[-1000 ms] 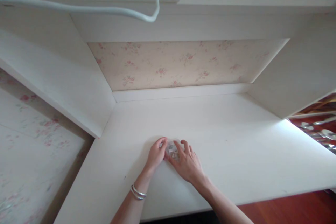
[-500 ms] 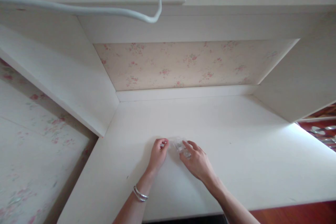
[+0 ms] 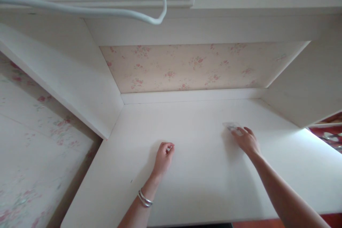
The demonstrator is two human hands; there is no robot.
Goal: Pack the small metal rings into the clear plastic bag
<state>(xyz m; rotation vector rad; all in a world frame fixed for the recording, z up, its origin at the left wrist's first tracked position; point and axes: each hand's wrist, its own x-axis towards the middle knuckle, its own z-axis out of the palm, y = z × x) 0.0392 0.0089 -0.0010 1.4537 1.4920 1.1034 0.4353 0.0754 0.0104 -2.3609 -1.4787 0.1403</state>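
My right hand [image 3: 248, 142] is over the right half of the white desk top [image 3: 192, 178], thumb and fingers closed on a small clear plastic bag [image 3: 230, 125]. The bag extends from the fingertips toward the left, and greyish contents show faintly in it. Nearer the middle of the desk, my left hand [image 3: 163, 158] rests with its fingers curled and the thumb and fingertip pinched together. Whatever it may hold is hidden or too small to make out. Two silvery bangles [image 3: 144, 198] circle the left wrist.
White side panels [image 3: 82, 78] flank the desk, with flowered wallpaper [image 3: 184, 66] behind. Overhead, a shelf [image 3: 253, 3] holds clear plastic items, and a thick white cable [image 3: 117, 12] hangs at upper left. Shiny objects [image 3: 331, 137] lie beyond the right panel.
My right hand has moved right and farther back with the plastic bag, away from my left hand. The left hand keeps its pinch in nearly the same place.
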